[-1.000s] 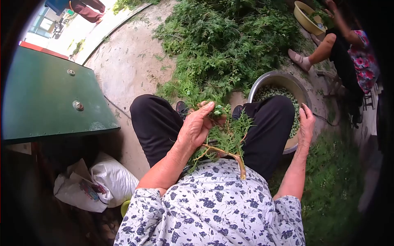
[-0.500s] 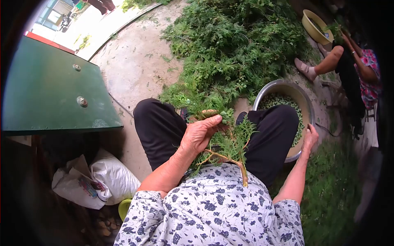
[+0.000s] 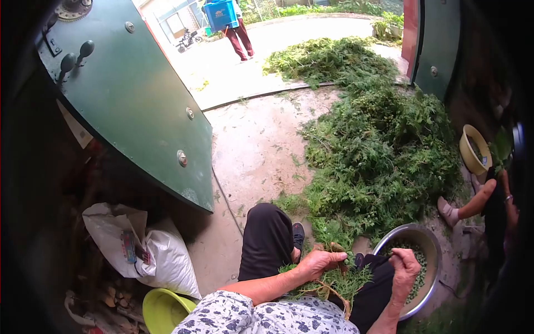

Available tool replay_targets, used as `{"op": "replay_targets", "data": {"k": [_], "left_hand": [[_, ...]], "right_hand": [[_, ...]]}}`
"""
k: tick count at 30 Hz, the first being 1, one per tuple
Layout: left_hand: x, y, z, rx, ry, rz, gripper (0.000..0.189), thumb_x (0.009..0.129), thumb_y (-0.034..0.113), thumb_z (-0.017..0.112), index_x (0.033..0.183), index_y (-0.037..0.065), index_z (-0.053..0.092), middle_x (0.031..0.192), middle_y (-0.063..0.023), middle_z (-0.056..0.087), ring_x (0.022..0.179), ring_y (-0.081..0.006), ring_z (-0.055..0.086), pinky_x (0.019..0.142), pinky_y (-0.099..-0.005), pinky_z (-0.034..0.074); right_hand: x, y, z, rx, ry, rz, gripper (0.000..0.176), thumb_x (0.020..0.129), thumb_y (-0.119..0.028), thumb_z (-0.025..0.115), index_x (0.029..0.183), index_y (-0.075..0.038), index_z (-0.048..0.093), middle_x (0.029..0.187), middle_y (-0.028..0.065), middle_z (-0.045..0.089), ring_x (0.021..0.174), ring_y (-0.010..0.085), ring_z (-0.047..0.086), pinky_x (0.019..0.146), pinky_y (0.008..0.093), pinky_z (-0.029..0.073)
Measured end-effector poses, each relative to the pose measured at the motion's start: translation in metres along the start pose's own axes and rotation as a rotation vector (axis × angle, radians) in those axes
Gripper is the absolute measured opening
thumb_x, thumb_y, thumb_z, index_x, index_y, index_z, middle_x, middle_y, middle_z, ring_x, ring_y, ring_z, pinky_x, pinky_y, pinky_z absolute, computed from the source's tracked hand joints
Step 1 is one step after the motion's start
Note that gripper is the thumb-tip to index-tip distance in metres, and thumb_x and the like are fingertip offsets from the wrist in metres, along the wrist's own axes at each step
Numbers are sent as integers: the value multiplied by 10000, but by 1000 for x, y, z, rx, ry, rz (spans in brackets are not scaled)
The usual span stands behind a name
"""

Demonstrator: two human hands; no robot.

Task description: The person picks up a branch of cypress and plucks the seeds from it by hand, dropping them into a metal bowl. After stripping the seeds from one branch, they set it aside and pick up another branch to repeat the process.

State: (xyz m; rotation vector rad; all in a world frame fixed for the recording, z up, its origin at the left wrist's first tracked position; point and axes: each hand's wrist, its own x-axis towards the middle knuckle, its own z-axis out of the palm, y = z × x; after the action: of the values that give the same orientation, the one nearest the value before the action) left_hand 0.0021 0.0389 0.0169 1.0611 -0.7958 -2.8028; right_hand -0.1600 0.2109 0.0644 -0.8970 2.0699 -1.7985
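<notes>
My left hand [image 3: 321, 261] is closed on a leafy evergreen branch [image 3: 345, 281] over my lap, its thumb beside small green cones. The brown stem of the branch curves down toward my shirt. My right hand [image 3: 405, 267] is raised over the left side of a metal basin [image 3: 435, 267], its fingers curled together; whether anything is between them is too small to make out. Many small green cones [image 3: 417, 278] lie in the basin.
A large heap of cut branches [image 3: 378, 161] spreads ahead. A green door [image 3: 139, 100], white sacks [image 3: 169, 259] and a yellow-green bucket [image 3: 161, 312] are at left. Another person's leg [image 3: 473, 205] and a yellow basin [image 3: 471, 153] are at right. Someone stands outside with a blue container [image 3: 221, 15].
The view has tilted up, showing more of the doorway and the person outside. My right hand has moved from the basin's far right side to its left side, nearer my left hand.
</notes>
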Motion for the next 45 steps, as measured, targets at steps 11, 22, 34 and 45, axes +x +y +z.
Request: {"op": "replay_targets", "data": {"k": [11, 22, 34, 45], "left_hand": [[2, -11, -12, 91, -44, -39, 173, 829, 211, 636, 887, 48, 640, 776, -2, 617, 717, -108, 577, 650, -290, 464], [-6, -14, -15, 131, -2, -62, 130, 771, 179, 664, 813, 57, 644, 644, 22, 541, 564, -94, 470, 544, -239, 392], [-12, -11, -8, -16, 38, 15, 97, 797, 97, 651, 863, 31, 625, 771, -18, 616, 725, -125, 599, 618, -276, 495], [-2, -22, -20, -104, -14, 40, 104, 834, 64, 621, 929, 29, 595, 833, -68, 625, 725, -183, 615, 621, -330, 529]], "right_hand": [[-3, -18, 69, -50, -397, -110, 280, 660, 88, 656, 923, -9, 663, 814, 69, 571, 698, 152, 560, 605, 240, 450], [-16, -3, 72, 78, -408, 83, 123, 759, 39, 622, 877, 18, 649, 737, 51, 568, 614, 102, 538, 533, 225, 421], [-24, 21, 86, 639, -182, 506, 106, 893, -129, 543, 894, -26, 567, 640, 14, 562, 517, 69, 513, 456, 194, 399], [-32, 30, 79, 505, -368, 547, 213, 751, -18, 675, 938, 49, 596, 754, 31, 608, 580, 62, 525, 510, 200, 425]]}}
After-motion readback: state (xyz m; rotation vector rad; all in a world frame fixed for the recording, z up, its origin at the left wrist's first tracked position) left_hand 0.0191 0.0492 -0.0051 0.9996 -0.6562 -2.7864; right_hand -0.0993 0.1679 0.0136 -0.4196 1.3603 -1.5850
